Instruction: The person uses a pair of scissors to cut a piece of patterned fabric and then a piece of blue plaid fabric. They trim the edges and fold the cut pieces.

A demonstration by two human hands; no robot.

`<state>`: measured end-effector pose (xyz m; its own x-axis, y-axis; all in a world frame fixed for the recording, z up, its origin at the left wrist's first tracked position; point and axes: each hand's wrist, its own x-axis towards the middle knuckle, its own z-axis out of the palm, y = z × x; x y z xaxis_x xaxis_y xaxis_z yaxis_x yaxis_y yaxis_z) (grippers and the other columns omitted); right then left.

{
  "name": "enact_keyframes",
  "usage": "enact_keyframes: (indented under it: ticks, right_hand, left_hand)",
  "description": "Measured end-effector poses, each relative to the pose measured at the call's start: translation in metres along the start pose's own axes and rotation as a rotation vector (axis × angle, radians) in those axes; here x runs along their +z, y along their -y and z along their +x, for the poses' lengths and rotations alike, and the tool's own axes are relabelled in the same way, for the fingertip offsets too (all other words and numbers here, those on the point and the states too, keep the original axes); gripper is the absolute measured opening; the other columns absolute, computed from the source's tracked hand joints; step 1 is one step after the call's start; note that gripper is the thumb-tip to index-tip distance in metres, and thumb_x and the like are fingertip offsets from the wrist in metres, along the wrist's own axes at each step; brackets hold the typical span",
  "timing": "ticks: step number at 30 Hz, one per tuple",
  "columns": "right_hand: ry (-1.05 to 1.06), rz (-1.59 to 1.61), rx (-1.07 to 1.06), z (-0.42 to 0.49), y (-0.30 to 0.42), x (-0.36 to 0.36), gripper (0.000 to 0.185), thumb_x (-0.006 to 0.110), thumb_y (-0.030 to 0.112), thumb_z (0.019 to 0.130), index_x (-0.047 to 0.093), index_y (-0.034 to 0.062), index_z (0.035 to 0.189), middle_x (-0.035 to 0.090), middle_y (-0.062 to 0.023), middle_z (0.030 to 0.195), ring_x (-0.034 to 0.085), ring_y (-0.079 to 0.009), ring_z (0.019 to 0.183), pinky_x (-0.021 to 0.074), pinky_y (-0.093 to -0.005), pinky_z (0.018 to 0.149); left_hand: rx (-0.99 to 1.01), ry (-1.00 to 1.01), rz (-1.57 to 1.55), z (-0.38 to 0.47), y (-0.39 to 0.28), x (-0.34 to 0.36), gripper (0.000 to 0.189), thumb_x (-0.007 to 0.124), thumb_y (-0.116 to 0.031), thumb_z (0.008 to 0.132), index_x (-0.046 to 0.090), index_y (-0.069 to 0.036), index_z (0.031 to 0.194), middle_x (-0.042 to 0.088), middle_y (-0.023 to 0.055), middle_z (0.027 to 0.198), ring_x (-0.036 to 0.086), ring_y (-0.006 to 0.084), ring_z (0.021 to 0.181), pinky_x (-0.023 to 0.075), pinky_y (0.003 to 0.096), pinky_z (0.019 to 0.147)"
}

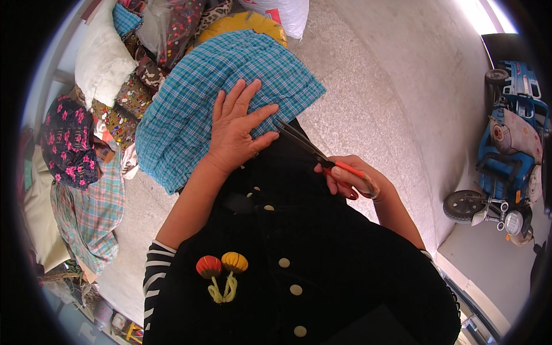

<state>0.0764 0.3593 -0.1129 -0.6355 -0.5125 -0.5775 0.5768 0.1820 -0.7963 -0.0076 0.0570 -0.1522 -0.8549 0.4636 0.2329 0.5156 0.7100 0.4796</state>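
Blue-green plaid fabric (185,99), padded-looking and gathered in folds, lies across my lap. My left hand (239,129) rests on it palm down, fingers spread, near its edge. In my right hand (351,174) is a pair of scissors (308,144) with red-orange handles. Their dark blades point up and left, and the tips are at the fabric's edge just beside my left thumb. The blades look nearly closed; whether any fabric is between them cannot be told.
A yellow round object (241,23) and a white sack (293,17) stand beyond the fabric. White batting (103,56), a floral dark cloth (71,142) and pink plaid cloth (95,215) lie left. A blue three-wheeled vehicle (506,159) is at right on the concrete floor (358,99).
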Motion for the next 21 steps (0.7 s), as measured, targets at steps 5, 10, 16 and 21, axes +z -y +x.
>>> enact_keyframes:
  ticks: [5,10,16,21]
  right_hand:
    - [-0.050,0.023,-0.012,0.002,-0.003,0.004,0.050,0.057,0.040,0.097,0.064,-0.0031,0.122,0.064,-0.0032,0.071,0.055,-0.0059,0.049,0.0418,-0.0195,0.045]
    - [-0.087,0.091,-0.094,0.010,-0.007,0.017,0.046,0.061,0.034,0.096,0.062,-0.0002,0.127,0.065,-0.0027,0.077,0.053,-0.0051,0.053,0.0399,-0.0193,0.045]
    - [-0.323,0.467,-0.545,0.033,0.006,0.019,0.057,0.038,0.040,0.106,0.049,-0.0109,0.130,0.065,-0.0095,0.082,0.049,-0.0093,0.055,0.0428,-0.0216,0.055]
    - [-0.323,0.085,-0.287,0.010,0.006,-0.013,0.056,0.046,0.042,0.102,0.057,-0.0090,0.124,0.064,-0.0081,0.073,0.053,-0.0093,0.049,0.0441,-0.0232,0.051]
  left_hand:
    - [-0.005,0.002,0.000,0.000,0.001,0.001,0.050,0.081,-0.042,0.078,0.072,-0.030,0.125,0.040,0.0057,0.160,0.028,0.0301,0.151,0.0140,0.0527,0.124]
    - [-0.015,-0.017,0.002,-0.001,0.003,0.005,0.050,0.081,-0.041,0.078,0.071,-0.028,0.126,0.041,0.0065,0.159,0.029,0.0314,0.151,0.0150,0.0537,0.123]
    - [0.000,-0.033,0.001,-0.002,0.000,0.004,0.051,0.081,-0.043,0.078,0.072,-0.026,0.125,0.043,0.0073,0.158,0.030,0.0321,0.150,0.0160,0.0559,0.122]
    - [0.019,-0.040,0.029,0.009,-0.013,-0.007,0.040,0.079,-0.037,0.080,0.075,-0.020,0.115,0.045,0.0096,0.156,0.031,0.0312,0.150,0.0171,0.0543,0.122]
